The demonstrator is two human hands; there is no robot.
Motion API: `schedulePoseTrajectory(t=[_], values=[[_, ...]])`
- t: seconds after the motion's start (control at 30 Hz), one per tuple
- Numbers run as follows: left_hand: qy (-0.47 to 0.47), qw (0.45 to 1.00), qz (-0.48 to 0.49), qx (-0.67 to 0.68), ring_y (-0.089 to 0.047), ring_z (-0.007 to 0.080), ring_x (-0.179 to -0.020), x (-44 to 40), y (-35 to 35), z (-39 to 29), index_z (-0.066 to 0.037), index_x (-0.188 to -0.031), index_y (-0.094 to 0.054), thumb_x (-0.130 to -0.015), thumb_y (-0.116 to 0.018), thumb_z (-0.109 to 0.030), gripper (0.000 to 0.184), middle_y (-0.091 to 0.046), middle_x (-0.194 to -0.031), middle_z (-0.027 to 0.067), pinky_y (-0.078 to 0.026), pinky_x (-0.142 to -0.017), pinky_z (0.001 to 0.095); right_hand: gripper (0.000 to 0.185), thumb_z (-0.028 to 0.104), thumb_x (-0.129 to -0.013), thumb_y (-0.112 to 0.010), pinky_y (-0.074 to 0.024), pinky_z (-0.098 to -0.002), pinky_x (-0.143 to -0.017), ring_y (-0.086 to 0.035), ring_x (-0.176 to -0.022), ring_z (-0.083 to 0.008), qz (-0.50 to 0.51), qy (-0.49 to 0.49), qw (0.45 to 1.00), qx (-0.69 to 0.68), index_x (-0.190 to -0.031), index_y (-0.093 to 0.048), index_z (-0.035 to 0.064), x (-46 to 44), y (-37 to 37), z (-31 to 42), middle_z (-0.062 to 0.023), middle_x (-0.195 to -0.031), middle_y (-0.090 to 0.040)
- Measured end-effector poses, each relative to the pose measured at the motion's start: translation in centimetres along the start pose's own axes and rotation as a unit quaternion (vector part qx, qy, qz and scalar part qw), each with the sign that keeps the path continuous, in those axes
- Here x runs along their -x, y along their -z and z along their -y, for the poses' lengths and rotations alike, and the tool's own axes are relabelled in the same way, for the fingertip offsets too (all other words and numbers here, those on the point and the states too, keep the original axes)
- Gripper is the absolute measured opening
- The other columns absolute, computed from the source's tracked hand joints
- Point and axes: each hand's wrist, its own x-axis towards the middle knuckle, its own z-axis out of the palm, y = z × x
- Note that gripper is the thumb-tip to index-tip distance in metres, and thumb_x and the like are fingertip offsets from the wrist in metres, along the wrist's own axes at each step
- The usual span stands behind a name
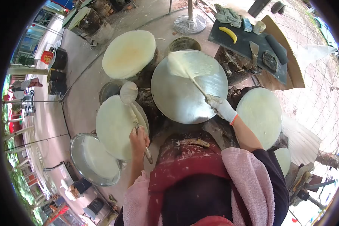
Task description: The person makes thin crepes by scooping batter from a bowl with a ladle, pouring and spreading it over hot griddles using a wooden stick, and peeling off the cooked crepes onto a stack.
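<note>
My left hand (139, 140) is closed round the handle of a ladle (129, 93), whose batter-coated bowl is above a pale round sheet (115, 126). My right hand (221, 107), in a white glove with an orange cuff, grips a thin stick (197, 85) that reaches up across the round metal griddle (169, 94). At the stick's far end, pale batter (199, 64) covers the upper part of the griddle. A metal basin (77, 160) of pale batter is at the lower left.
More pale round sheets lie at the upper left (129, 54) and right (260, 116). A dark board (237, 41) at the upper right holds a banana (228, 34), a scraper (254, 51) and a cloth (228, 16). A bucket (185, 44) stands behind the griddle.
</note>
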Motion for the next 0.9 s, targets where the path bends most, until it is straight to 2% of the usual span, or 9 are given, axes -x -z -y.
schedulePoseTrajectory(t=[0.13,0.27,0.37,0.4,0.57,0.63,0.8,0.87,0.9], values=[[0.021,0.999,-0.018,0.038,-0.038,0.0098,-0.036,1.2,-0.9,0.3,0.001,-0.094,-0.052,-0.102,-0.044,-0.018,0.022,-0.039,-0.057,-0.0004,-0.029,-0.033,0.0256,0.035,0.018,-0.093,-0.066,-0.0467,-0.0247,-0.093,-0.061,-0.104,-0.0097,-0.031,0.181,0.980,0.072,-0.125,-0.064,0.0015,-1.1,4.4,-0.8,-0.0036,-0.114,-0.069],[0.027,0.997,-0.042,0.051,-0.037,0.0094,-0.037,2.0,-1.5,0.7,0.001,-0.093,-0.052,-0.102,-0.044,-0.017,0.021,-0.041,-0.057,-0.0001,-0.029,-0.034,0.0255,0.037,0.029,-0.095,-0.064,-0.0452,-0.0215,-0.076,-0.054,-0.085,-0.0055,-0.070,0.068,0.992,0.075,-0.124,-0.066,0.0060,-2.7,8.6,1.9,0.0044,-0.097,-0.064],[0.028,0.998,-0.042,0.041,-0.037,0.0089,-0.037,2.3,-2.1,1.3,0.001,-0.093,-0.052,-0.102,-0.044,-0.016,0.021,-0.041,-0.058,0.0000,-0.029,-0.034,0.0253,0.037,0.025,-0.095,-0.065,-0.0461,-0.0224,-0.080,-0.055,-0.091,-0.0060,0.065,-0.031,0.992,0.102,-0.125,-0.065,0.0046,-2.5,5.9,2.6,0.0030,-0.103,-0.065],[0.029,0.998,-0.040,0.037,-0.037,0.0088,-0.038,2.6,-2.1,1.5,0.001,-0.093,-0.052,-0.102,-0.044,-0.016,0.021,-0.041,-0.058,0.0000,-0.029,-0.034,0.0252,0.036,0.019,-0.094,-0.065,-0.0467,-0.0242,-0.088,-0.056,-0.099,-0.0087,0.072,0.016,0.995,0.071,-0.125,-0.064,0.0022,-2.2,5.0,2.0,-0.0007,-0.112,-0.066],[0.023,0.999,-0.035,0.021,-0.036,0.0084,-0.038,2.8,-2.2,1.6,0.001,-0.091,-0.051,-0.102,-0.045,-0.018,0.022,-0.040,-0.057,-0.0004,-0.030,-0.035,0.0248,0.036,0.012,-0.093,-0.064,-0.0444,-0.0254,-0.098,-0.057,-0.109,-0.0115,0.081,0.172,0.976,0.108,-0.127,-0.062,-0.0003,-4.7,10.6,1.4,-0.0042,-0.122,-0.064],[0.015,0.999,-0.038,0.013,-0.035,0.0084,-0.038,2.7,-2.4,1.8,0.000,-0.089,-0.050,-0.103,-0.046,-0.019,0.023,-0.039,-0.057,-0.0006,-0.031,-0.035,0.0249,0.036,0.014,-0.093,-0.065,-0.0464,-0.0231,-0.091,-0.058,-0.103,-0.0094,0.028,0.125,0.990,0.057,-0.126,-0.063,-0.0008,-6.8,11.1,2.6,-0.0026,-0.118,-0.065],[0.002,0.998,-0.046,-0.042,-0.038,0.0084,-0.038,2.7,-1.8,4.1,-0.002,-0.087,-0.050,-0.103,-0.045,-0.019,0.024,-0.042,-0.057,0.0000,-0.032,-0.035,0.0252,0.040,0.017,-0.094,-0.065,-0.0473,-0.0205,-0.081,-0.058,-0.096,-0.0064,0.149,-0.054,0.972,0.176,-0.130,-0.060,0.0013,-2.8,7.6,6.7,-0.0004,-0.115,-0.066],[0.020,0.996,-0.064,-0.052,-0.039,0.0089,-0.038,2.8,-1.9,3.7,-0.003,-0.086,-0.050,-0.103,-0.046,-0.019,0.024,-0.043,-0.056,0.0003,-0.033,-0.035,0.0252,0.040,0.018,-0.093,-0.067,-0.0478,-0.0218,-0.082,-0.058,-0.096,-0.0074,0.179,-0.050,0.974,0.132,-0.130,-0.061,0.0024,-3.3,8.9,5.4,-0.0012,-0.116,-0.066],[0.030,0.995,-0.073,-0.058,-0.040,0.0091,-0.038,2.7,-1.9,3.6,-0.003,-0.085,-0.050,-0.102,-0.046,-0.020,0.024,-0.044,-0.056,0.0004,-0.033,-0.036,0.0252,0.040,0.018,-0.093,-0.067,-0.0479,-0.0225,-0.083,-0.058,-0.097,-0.0080,0.173,0.024,0.975,0.137,-0.130,-0.061,0.0021,-4.1,10.1,4.7,-0.0017,-0.117,-0.066]])
